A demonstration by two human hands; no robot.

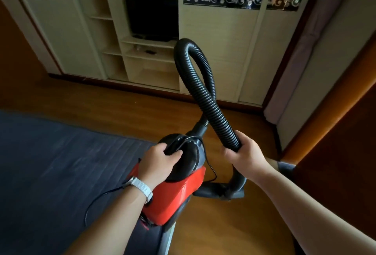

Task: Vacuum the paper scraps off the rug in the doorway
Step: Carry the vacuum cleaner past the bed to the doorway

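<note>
Vacuum [177, 199] gripped by left hand [160, 163], hose [188, 44] clasped in right hand [244, 153]; nozzle [205, 190] partly hidden

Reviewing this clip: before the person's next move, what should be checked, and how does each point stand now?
1. Left hand grips the vacuum cleaner by its top handle: ok.
2. Right hand grips the hose: ok.
3. Hose free of kinks: ok, it makes one open loop.
4. Nozzle at the paper scraps: not ok, it is over bare wooden floor and no scraps are in view.
5. Cord plugged in: cannot tell, its far end is hidden.
</note>
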